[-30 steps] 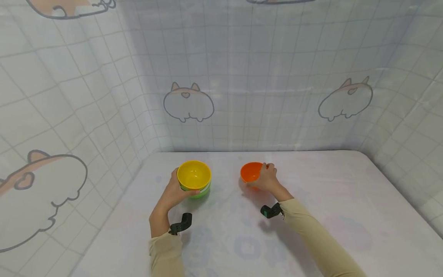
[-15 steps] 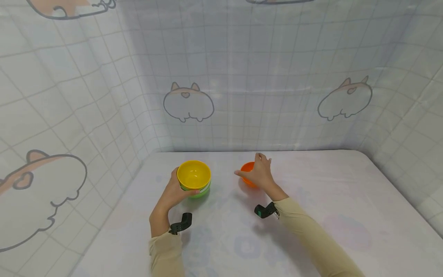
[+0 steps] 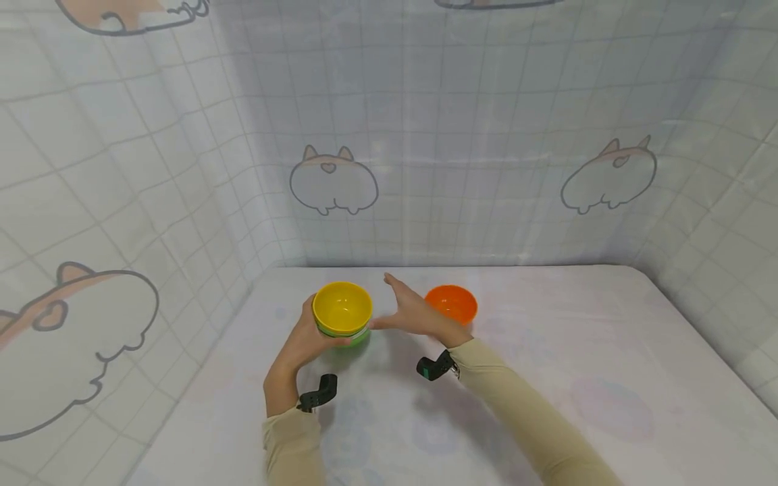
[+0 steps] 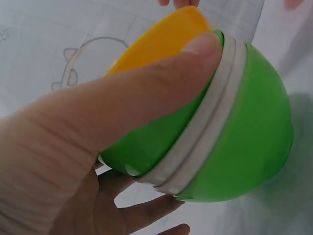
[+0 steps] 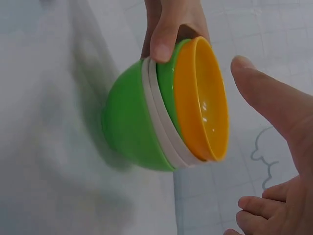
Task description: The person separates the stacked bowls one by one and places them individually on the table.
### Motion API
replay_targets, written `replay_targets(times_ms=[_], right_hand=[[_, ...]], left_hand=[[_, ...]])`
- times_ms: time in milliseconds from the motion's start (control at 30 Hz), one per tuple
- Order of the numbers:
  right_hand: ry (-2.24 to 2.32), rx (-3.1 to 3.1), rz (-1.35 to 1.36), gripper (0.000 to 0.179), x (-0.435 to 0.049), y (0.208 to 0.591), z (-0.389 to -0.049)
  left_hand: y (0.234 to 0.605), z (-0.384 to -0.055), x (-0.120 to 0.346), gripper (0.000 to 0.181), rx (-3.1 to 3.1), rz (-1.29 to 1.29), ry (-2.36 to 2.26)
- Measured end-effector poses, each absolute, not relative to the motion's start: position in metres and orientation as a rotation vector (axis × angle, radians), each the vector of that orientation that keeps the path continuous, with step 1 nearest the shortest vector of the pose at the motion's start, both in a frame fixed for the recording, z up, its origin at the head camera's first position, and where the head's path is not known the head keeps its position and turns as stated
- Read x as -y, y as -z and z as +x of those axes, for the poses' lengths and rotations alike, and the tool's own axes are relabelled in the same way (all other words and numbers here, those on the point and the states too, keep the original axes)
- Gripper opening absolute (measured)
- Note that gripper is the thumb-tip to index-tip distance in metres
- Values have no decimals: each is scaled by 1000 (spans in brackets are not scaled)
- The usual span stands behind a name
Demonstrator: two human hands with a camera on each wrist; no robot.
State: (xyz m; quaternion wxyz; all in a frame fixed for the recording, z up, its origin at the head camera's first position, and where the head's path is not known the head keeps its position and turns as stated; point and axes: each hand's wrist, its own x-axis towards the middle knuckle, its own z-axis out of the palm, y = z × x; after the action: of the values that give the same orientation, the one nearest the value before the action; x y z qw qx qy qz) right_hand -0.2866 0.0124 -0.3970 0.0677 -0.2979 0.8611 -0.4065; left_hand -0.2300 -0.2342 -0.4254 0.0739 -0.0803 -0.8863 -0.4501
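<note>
A stack of nested bowls stands at the left of the table in the head view. Its top is a yellow bowl (image 3: 342,307); beneath it are green bowls (image 5: 132,122) with white bands showing between them. My left hand (image 3: 306,341) grips the stack from its left side, the thumb (image 4: 195,54) lying across the upper green wall. Just right of the stack, my right hand (image 3: 419,316) is spread with nothing between thumb and fingers. Behind that hand an orange bowl (image 3: 456,304) sits upright on the table, partly covered by the wrist.
The table (image 3: 389,418) wears a pale printed cloth. Behind and at both sides rise curtains (image 3: 450,169) with a grid and cartoon animal prints. A dark wrist-camera mount (image 3: 319,393) sits on my left wrist, another mount (image 3: 436,366) on my right.
My right hand has let go of the orange bowl and moved left to beside the stack. The orange bowl remains on the table. My left hand keeps its grip on the stack.
</note>
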Motion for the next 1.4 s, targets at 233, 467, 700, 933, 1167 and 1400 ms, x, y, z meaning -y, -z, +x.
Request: replay_targets(times_ms=[233,467,700,933,1167,1400], right_hand=[[1148,-2568,-1008,114,12,410,-292],[1288,-2441,-1267,101,23,427,-294],[1479,-2297,-1402,86,31,417,-289],[1470,-2417,-1272,89,42,432,-298],[1453,-2480,-1185,91,42,427,-293],[1512,-2490,-1092,90,44,422,-292]], left_hand=[[431,-230,237,117,2720,-175,1325],[436,-230,236,118,2702,-227,1328],[433,-231,236,113,2734,-166,1311],[434,-232,237,109,2756,-137,1297],[432,-232,236,109,2770,-98,1282],[428,-233,236,110,2754,-106,1300]])
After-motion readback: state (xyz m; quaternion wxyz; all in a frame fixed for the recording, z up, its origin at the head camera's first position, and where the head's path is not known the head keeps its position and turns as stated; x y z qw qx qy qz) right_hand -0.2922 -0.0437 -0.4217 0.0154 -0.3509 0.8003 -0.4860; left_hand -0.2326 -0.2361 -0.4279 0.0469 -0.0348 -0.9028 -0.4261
